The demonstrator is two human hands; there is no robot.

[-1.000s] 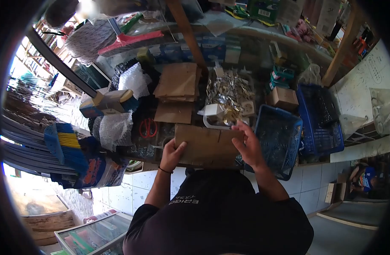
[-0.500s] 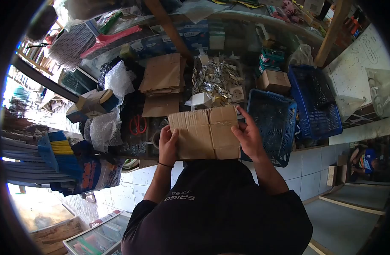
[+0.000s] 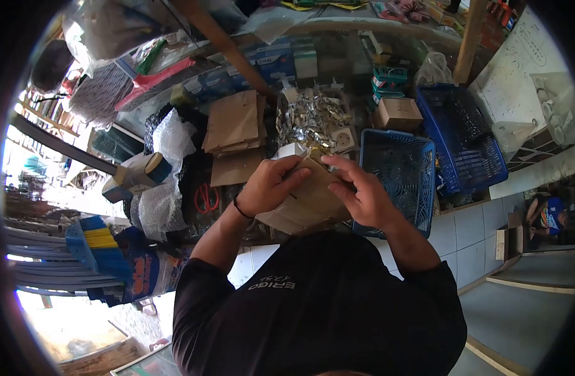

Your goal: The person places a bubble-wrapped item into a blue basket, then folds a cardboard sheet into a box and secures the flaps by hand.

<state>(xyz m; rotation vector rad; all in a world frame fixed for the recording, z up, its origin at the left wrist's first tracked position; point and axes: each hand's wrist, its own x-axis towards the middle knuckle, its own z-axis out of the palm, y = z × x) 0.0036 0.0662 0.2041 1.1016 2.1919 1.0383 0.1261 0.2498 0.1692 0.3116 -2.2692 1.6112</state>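
A folded brown cardboard piece (image 3: 309,203) is held close to my body, tilted, over the near edge of the counter. My left hand (image 3: 271,185) grips its upper left edge, with thumb and fingers pressed together there. At its upper right, my right hand (image 3: 362,195) has the thumb and fingers bent at the edge. Just beyond the cardboard lie a white box (image 3: 291,150) and a tray heaped with shiny foil-like packets (image 3: 313,119). A stack of brown cardboard sheets (image 3: 234,122) sits to the left.
Blue baskets (image 3: 397,182) (image 3: 469,166) stand at the right beside a small brown box (image 3: 399,114). Red scissors (image 3: 206,198), bubble wrap (image 3: 172,139) and a tape dispenser (image 3: 137,174) are at the left. A person (image 3: 546,216) is low at the far right.
The cardboard has tilted from facing me flat. My left hand has moved up and right to its upper edge, and my right hand has shifted slightly down. The view has shifted a little.
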